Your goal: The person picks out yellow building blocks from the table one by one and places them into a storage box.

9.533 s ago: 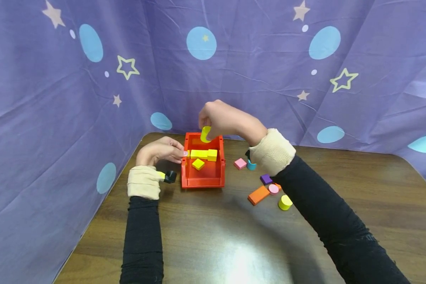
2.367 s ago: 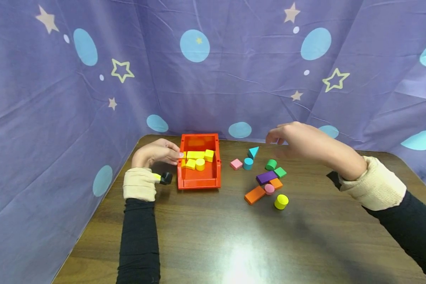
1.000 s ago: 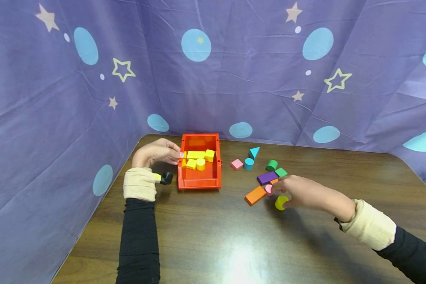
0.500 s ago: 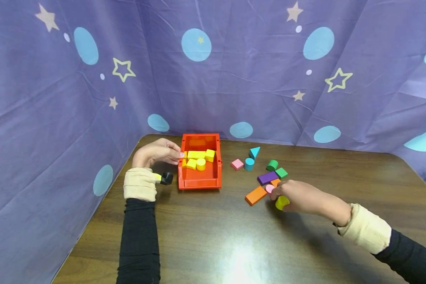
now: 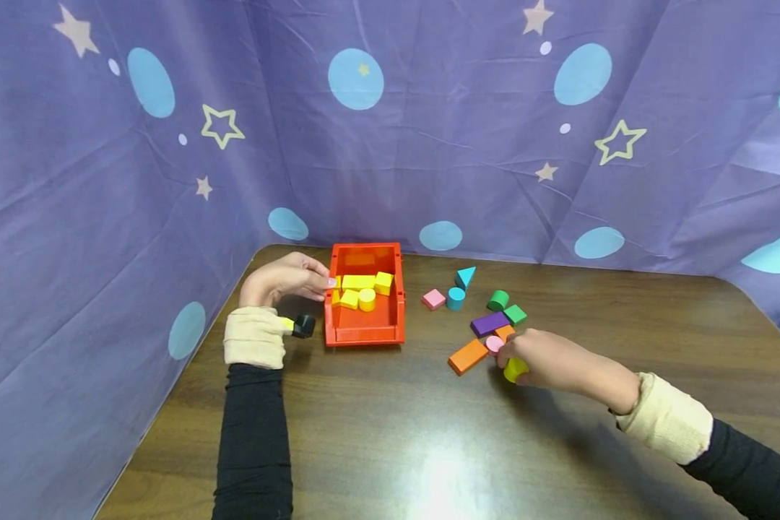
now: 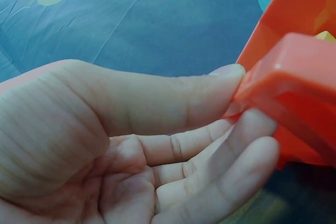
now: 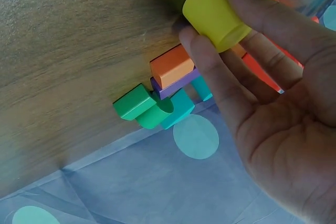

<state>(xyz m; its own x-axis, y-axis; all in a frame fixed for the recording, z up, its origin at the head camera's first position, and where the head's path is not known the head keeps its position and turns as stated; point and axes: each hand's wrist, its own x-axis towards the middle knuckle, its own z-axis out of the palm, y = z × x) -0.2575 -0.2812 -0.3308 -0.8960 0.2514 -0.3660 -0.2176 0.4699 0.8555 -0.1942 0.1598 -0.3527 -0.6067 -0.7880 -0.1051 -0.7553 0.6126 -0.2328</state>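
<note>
My left hand (image 5: 289, 279) pinches the left wall of a red plastic box (image 5: 366, 336) between thumb and fingers; the left wrist view shows the thumb (image 6: 173, 100) pressed at the wall's corner. Inside the box lie several yellow blocks (image 5: 359, 282), among them a short yellow cylinder (image 5: 367, 300). On the right of the table my right hand (image 5: 552, 361) grips another yellow cylinder (image 5: 515, 370). In the right wrist view that cylinder (image 7: 212, 14) sits between thumb and fingertips. A pink round block (image 5: 494, 344) lies right at these fingers.
Left of the right hand lie a long orange block (image 5: 468, 357), a smaller orange block (image 5: 505, 332) and a purple block (image 5: 490, 323). Farther back are green blocks (image 5: 514, 315), a blue cylinder (image 5: 456, 298), a blue triangle (image 5: 465, 276) and a pink block (image 5: 433, 299). A purple curtain (image 5: 455, 144) hangs behind.
Earlier my right hand held a yellow cylinder over the box, and that cylinder now lies inside. The hand then came back right and down to the other yellow cylinder. The left hand stays on the box.
</note>
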